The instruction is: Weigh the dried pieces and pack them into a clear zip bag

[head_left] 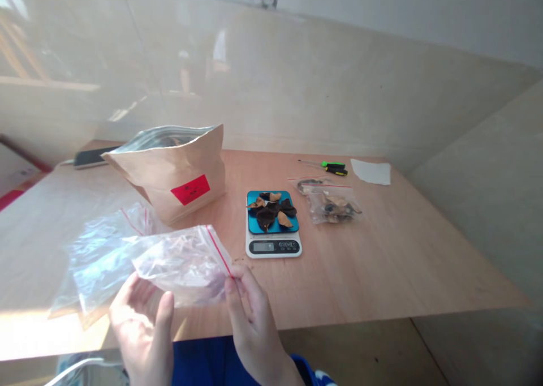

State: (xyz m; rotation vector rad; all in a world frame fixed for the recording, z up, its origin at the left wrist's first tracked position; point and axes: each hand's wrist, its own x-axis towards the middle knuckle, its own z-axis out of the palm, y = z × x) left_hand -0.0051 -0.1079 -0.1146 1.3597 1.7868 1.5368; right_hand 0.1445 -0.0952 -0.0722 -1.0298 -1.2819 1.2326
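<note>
- Head view shows the person's left hand [142, 324] low in front of the kitchen scale [273, 223], palm turned up, fingers spread under a clear zip bag [184, 264] and the thumb raised against its underside.
- The right hand [250, 312] is raised just nearer than the scale, its fingertips pinched together on the bag's corner at the red zip strip.
- Both hands grip the same bag, which hangs between them above the near edge of the table [382, 261], nearer the person than the scale and to its left.
- More clear bags [102, 250] lie flat on the table, left of the scale and partly behind the held one.
- The scale carries a blue platform with dark and tan dried pieces [274, 209] piled on it; its display faces the person.
- A brown paper pouch [173, 171] with a red label stands open, left of the scale and farther back.
- A filled zip bag [328, 200] lies just right of the scale.
- Behind that, a green-handled screwdriver [333, 167] and a white paper scrap [372, 171] rest near the table's far right corner.
- A dark phone [91, 157] lies at the far left corner.
- The table is pale wood, sunlit along its near left edge; glossy beige tiled walls rise behind it and to its right.
</note>
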